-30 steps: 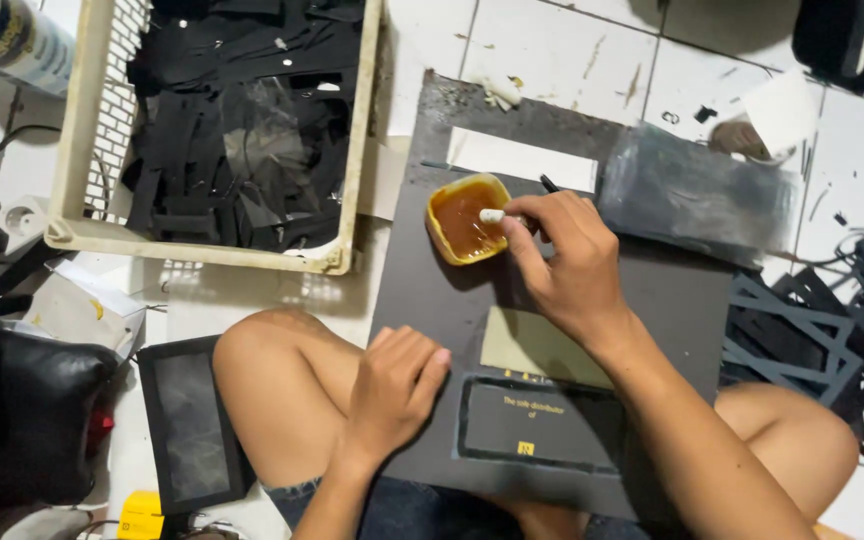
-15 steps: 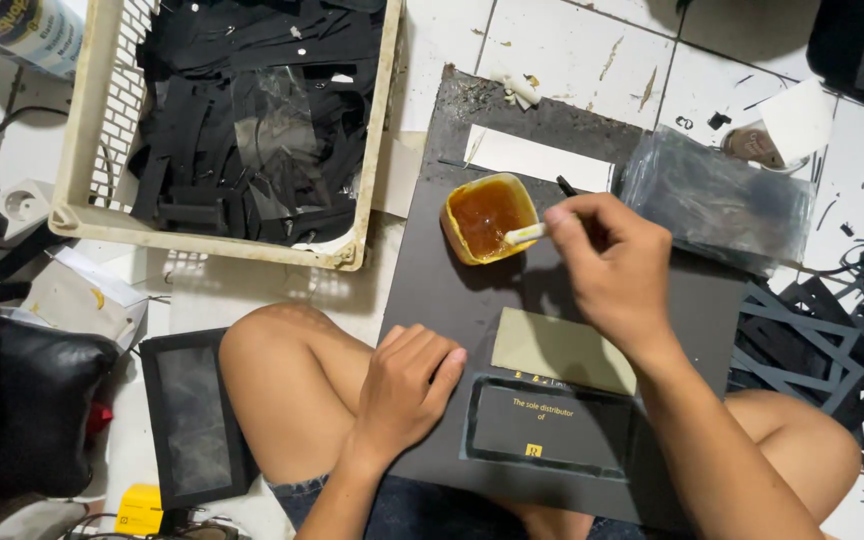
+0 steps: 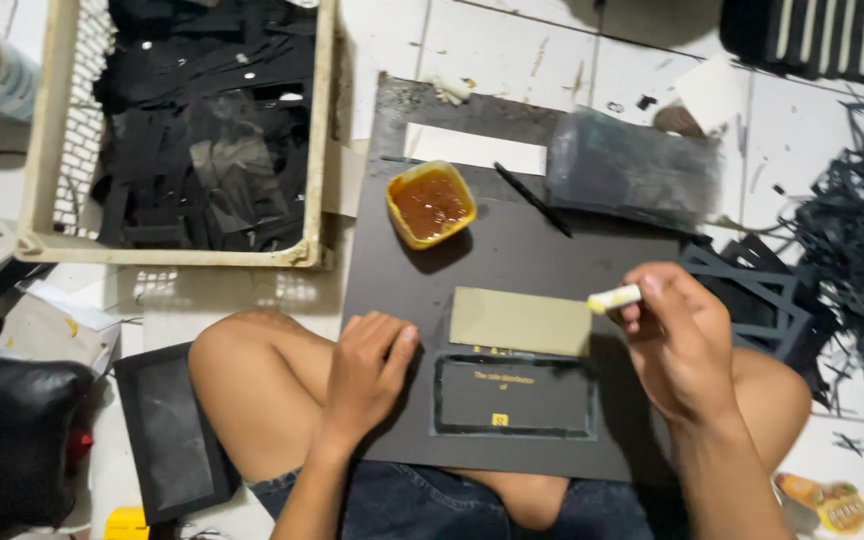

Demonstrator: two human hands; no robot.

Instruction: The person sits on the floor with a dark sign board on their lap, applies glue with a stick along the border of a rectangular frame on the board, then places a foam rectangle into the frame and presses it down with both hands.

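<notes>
I sit on a tiled floor with a large dark board across my lap. My left hand rests flat on the board's left edge, fingers loosely curled, holding nothing. My right hand grips a small pale glue applicator, its tip at the right end of an olive-green card strip. Below the strip lies a dark rectangular card with a framed border. A yellow tub of amber glue stands at the board's upper part.
A cream plastic crate of black cut pieces stands at upper left. A white strip, a black pen and a dark plastic bag lie on the board's far side. Black offcuts pile at right; a black panel lies at left.
My right hand has left the glue tub and moved down and right to the end of the olive strip, carrying the applicator. My left hand has stayed on the board.
</notes>
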